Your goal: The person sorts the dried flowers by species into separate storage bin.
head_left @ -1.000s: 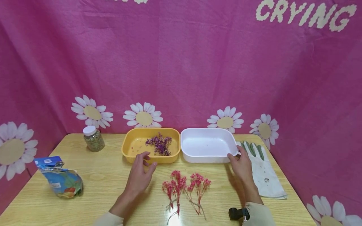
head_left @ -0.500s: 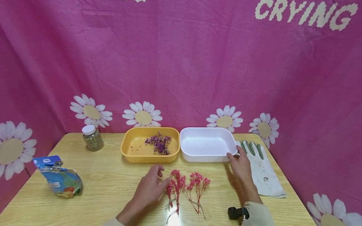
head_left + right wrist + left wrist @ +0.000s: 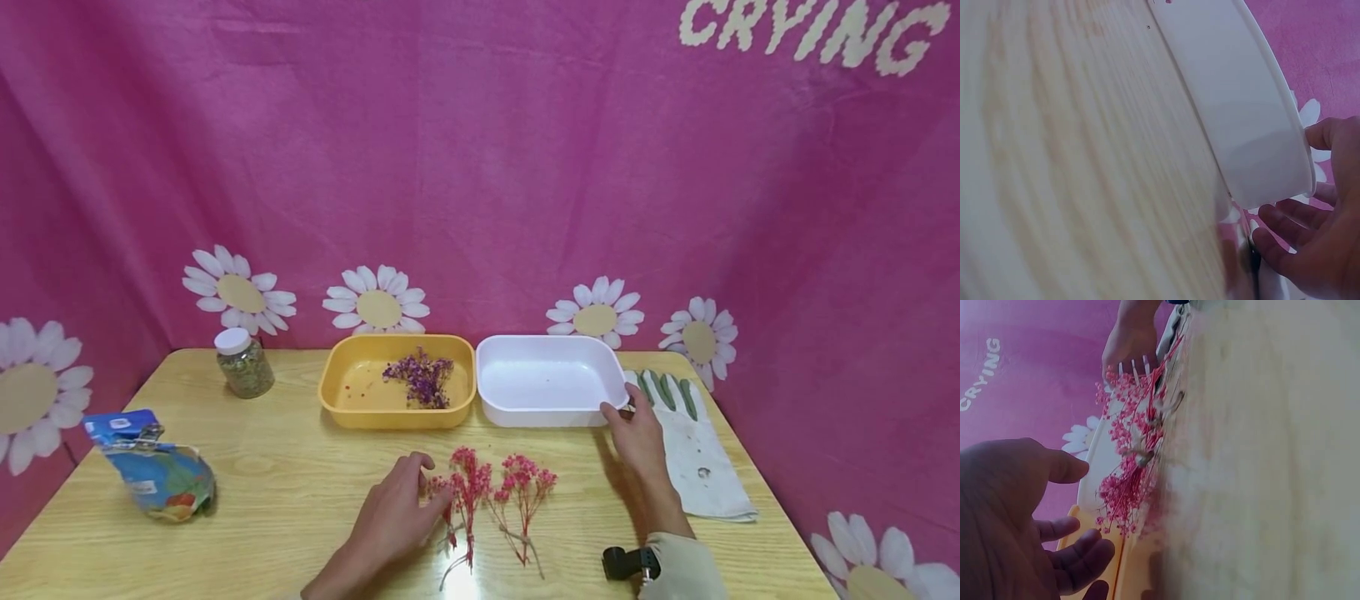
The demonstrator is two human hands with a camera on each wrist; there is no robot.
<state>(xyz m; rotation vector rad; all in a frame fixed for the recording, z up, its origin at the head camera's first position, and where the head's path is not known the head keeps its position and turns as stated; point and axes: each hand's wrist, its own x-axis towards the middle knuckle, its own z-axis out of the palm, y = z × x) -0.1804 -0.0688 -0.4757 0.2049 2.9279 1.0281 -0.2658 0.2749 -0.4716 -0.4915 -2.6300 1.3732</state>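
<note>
My left hand [image 3: 393, 508] is just left of two tied bunches of pink dried flowers on the table. Its thumb overlaps the left bunch [image 3: 470, 483]; the right bunch [image 3: 525, 479] lies beside it. In the left wrist view, a gap shows between the spread thumb and fingers and the pink flowers [image 3: 1129, 481]. At the front right corner of the white plastic tub [image 3: 551, 418], my right hand [image 3: 637, 437] holds the rim. The right wrist view has the thumb on that rim and the fingers [image 3: 1285, 228] bent around the end wall.
A yellow tub [image 3: 360, 418] with purple dried flowers [image 3: 426, 379] adjoins the white one. White-and-green gloves [image 3: 693, 458] lie at the right edge. A lidded jar [image 3: 247, 367] and a clipped blue pouch [image 3: 161, 471] stand at left. Behind hangs a pink curtain [image 3: 480, 183].
My left hand has come from the yellow tub's front rim down and right to the left pink bunch. The right hand stays on the white tub's corner.
</note>
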